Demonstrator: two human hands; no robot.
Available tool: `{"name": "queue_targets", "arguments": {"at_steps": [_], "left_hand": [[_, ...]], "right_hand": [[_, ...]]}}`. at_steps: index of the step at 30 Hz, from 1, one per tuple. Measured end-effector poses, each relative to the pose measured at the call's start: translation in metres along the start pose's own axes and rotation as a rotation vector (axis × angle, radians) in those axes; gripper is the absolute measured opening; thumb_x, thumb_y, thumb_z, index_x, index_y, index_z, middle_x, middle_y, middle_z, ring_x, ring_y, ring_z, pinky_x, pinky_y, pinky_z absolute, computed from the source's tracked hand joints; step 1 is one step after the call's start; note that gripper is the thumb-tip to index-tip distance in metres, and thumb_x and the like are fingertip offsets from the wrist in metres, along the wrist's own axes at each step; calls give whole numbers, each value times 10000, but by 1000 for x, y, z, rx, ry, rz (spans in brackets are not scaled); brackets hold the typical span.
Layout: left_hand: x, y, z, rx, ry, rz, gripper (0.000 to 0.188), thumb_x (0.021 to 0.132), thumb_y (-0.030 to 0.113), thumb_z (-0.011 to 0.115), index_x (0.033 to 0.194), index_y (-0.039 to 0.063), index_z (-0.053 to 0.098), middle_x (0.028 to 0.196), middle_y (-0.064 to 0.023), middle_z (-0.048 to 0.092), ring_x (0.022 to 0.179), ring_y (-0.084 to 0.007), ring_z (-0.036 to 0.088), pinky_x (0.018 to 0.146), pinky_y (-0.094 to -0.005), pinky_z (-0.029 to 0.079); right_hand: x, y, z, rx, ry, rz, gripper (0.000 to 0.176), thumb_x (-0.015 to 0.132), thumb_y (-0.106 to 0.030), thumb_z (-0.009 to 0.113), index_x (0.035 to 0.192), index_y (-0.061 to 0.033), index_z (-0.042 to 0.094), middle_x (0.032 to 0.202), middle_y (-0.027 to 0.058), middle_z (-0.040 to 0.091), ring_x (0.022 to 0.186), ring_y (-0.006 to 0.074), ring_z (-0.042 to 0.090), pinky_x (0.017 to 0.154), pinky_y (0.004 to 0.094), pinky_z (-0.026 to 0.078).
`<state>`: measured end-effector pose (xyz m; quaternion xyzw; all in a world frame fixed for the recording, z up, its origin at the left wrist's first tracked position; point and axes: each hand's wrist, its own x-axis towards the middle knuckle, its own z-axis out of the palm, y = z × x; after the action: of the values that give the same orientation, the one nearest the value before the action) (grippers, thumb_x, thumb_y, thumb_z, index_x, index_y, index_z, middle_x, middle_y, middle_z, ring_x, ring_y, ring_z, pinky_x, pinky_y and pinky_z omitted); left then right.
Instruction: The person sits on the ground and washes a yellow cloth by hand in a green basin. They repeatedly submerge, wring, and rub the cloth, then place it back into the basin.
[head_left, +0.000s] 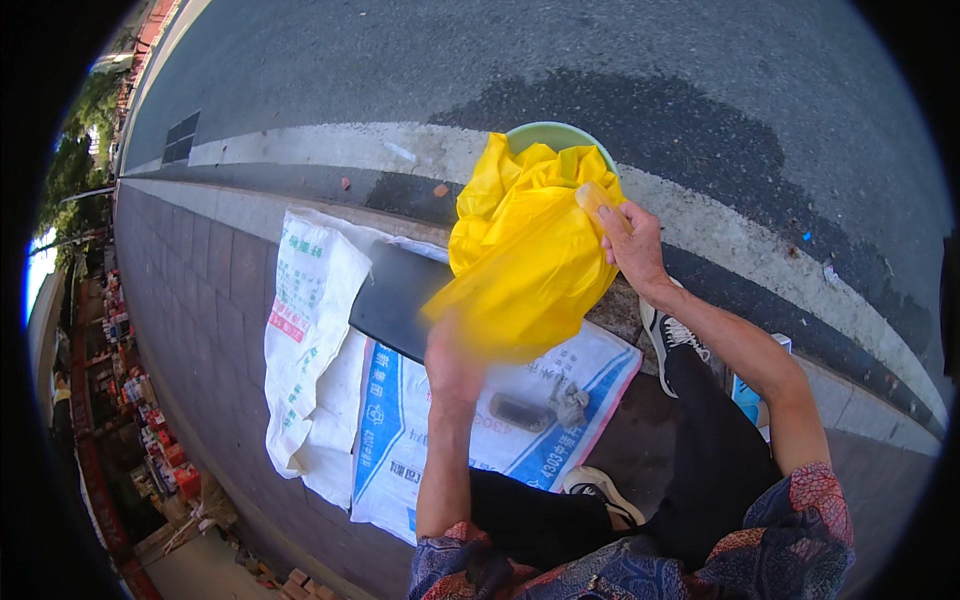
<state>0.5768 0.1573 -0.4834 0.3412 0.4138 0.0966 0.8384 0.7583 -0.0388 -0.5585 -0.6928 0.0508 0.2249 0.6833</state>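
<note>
A large yellow sheet of thin fabric or plastic (525, 262) is bunched over a pale green basin (559, 135) and spreads towards me. My right hand (634, 240) holds a translucent amber bar (596, 201), perhaps soap, against the cloth's right edge. Blurred by motion, my left hand (455, 360) is at the cloth's lower left edge and appears to grip it. Beneath that side lies a smooth dark board (394, 296). Nearer me, a dark oval object (519, 412) and a crumpled grey rag (570, 405) rest on a white and blue woven sack (480, 446).
Another white woven sack (307, 360) lies on the paving at the left. A kerb (225, 201) runs beside the road. My shoes (671, 337) flank the sack, with a blue and white box (746, 401) at right. Stacked goods (169, 442) stand far left.
</note>
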Motion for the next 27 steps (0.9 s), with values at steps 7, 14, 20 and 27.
{"name": "queue_targets", "arguments": {"at_steps": [7, 14, 20, 27], "left_hand": [[-3, 14, 10, -83, -65, 23, 389, 1046, 241, 420, 1348, 6, 484, 1330, -126, 562, 1228, -261, 534, 1075, -387, 394], [2, 27, -1, -112, 43, 81, 419, 1058, 274, 365, 1378, 12, 436, 1414, -168, 497, 1313, -319, 478, 1129, -475, 341], [-13, 40, -38, -227, 255, 329, 398, 1062, 293, 341, 1275, -1, 504, 1287, -160, 587, 1248, -305, 538, 1099, -477, 385], [-39, 46, -81, -554, 86, 372, 401, 1053, 282, 305, 1106, -4, 582, 1041, -153, 670, 1087, -308, 633, 1008, -487, 470]], "right_hand": [[7, 18, -2, -355, -55, -345, 311, 911, -244, 657, 764, 9, 552, 640, 99, 548, 589, 181, 535, 556, 346, 427], [35, 24, -46, -357, 3, -194, 354, 939, -312, 626, 737, -29, 558, 622, 24, 551, 508, 82, 492, 465, 257, 405], [21, -17, -29, 57, -50, -14, 328, 953, -339, 619, 780, -67, 559, 627, -10, 536, 491, 36, 466, 425, 183, 364], [-2, -54, -6, 128, -266, 21, 327, 952, -329, 625, 790, -52, 565, 634, -9, 537, 491, 25, 457, 445, 181, 363]]}}
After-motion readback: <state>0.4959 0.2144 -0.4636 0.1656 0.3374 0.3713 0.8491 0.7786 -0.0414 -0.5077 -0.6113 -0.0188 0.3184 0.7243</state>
